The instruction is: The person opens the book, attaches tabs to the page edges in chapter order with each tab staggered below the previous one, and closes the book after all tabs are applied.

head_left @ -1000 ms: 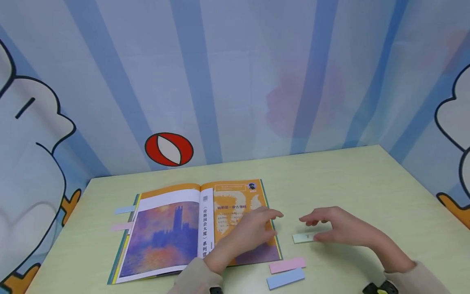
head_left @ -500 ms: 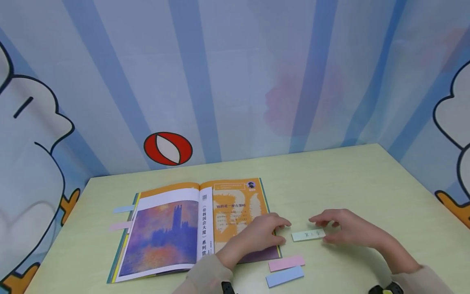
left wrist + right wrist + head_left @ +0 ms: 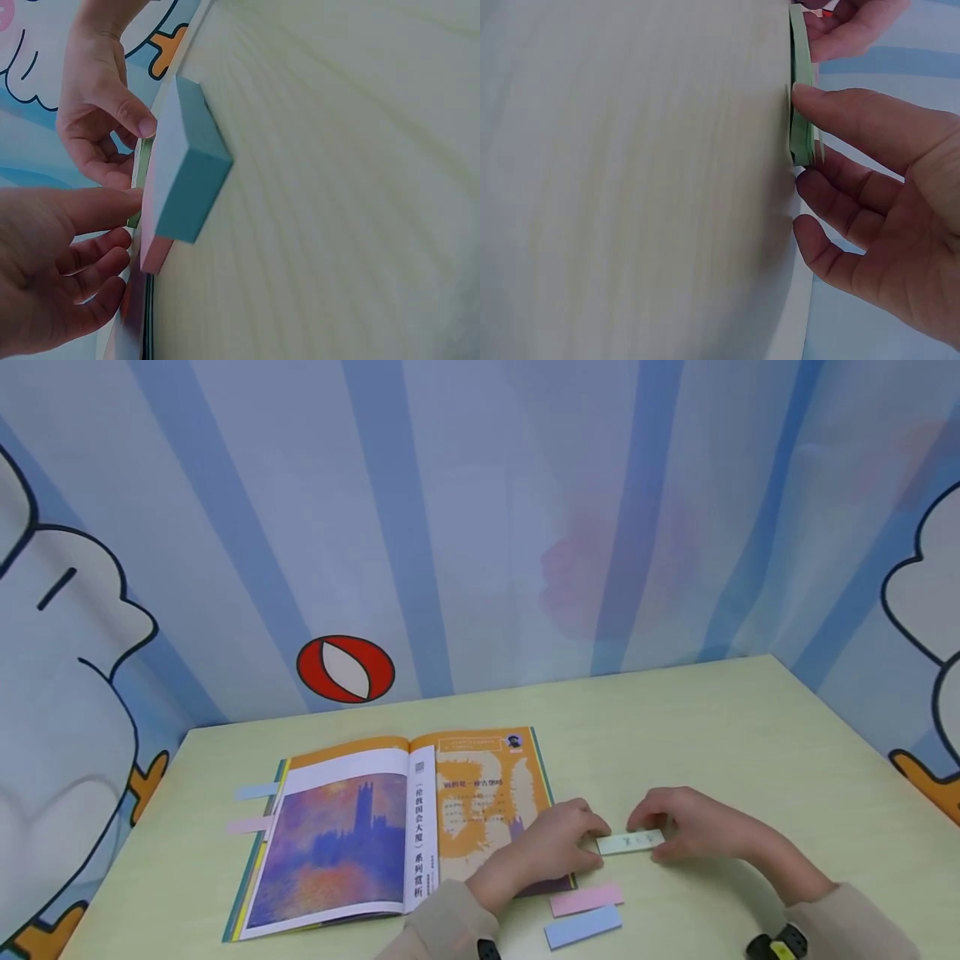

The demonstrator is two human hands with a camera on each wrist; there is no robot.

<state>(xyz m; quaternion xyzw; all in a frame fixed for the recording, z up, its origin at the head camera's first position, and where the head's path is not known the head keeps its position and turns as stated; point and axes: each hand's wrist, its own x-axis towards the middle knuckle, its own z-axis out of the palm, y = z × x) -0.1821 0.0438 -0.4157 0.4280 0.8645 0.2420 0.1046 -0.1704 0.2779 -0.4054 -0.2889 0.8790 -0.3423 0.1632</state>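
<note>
A pale green sticky-note pad (image 3: 630, 842) with handwritten marks lies on the table right of the open book (image 3: 330, 843). My left hand (image 3: 551, 843) holds its left end between thumb and fingertips, the wrist passing over the book's right page. At the other end, my right hand (image 3: 701, 827) pinches the pad; in the right wrist view the thumb presses one long side of the green pad (image 3: 802, 97), whose sheets stand slightly apart. In the left wrist view the near pads partly hide the green pad (image 3: 142, 157).
A pink sticky-note pad (image 3: 587, 900) and a blue one (image 3: 583, 927) lie in front of the hands, close to the book's lower right corner. Blue (image 3: 257, 791) and pink (image 3: 250, 825) tabs stick out of the book's left edge. A printed curtain (image 3: 480, 527) stands behind the table.
My left hand has moved right from above the page to the green pad's left end. The right hand, briefly drawn back, has closed in on its right end.
</note>
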